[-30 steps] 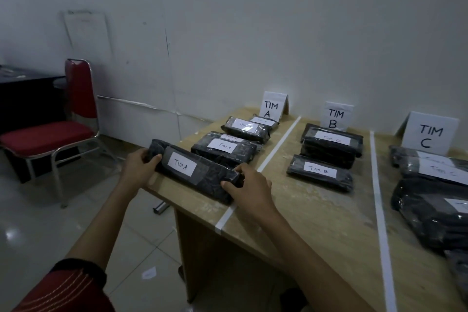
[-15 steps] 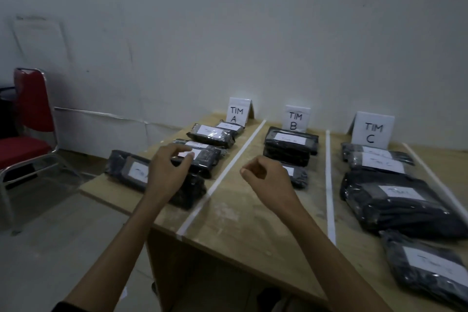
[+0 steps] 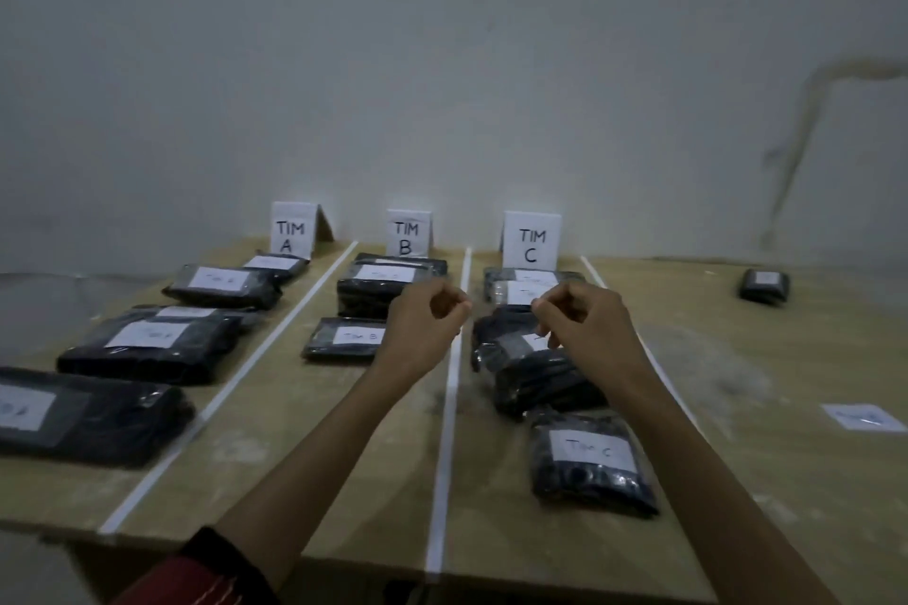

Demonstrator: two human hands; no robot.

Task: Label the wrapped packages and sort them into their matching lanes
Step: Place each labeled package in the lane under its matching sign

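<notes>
Black wrapped packages with white labels lie in three taped lanes on a wooden table point(image 3: 737, 408). Folded signs TIM A point(image 3: 293, 231), TIM B point(image 3: 408, 233) and TIM C point(image 3: 531, 241) stand at the back. Lane A holds several packages; the nearest point(image 3: 98, 413) is at the left front. Lane B has a stack point(image 3: 373, 295) and a flat package point(image 3: 339, 339). In lane C lies a TIM C package point(image 3: 589, 462) with more behind it. My left hand point(image 3: 425, 319) hovers over lane B and my right hand point(image 3: 584, 324) over lane C, both with curled fingers and holding nothing.
A small black package point(image 3: 764, 285) sits alone at the far right of the table. A loose white label point(image 3: 862, 417) lies near the right edge. White tape strips point(image 3: 447, 408) mark the lanes. A pale wall stands right behind the signs.
Both hands let go of the TIM A package at the left front and moved right over lanes B and C. The view swung right, off the red chair.
</notes>
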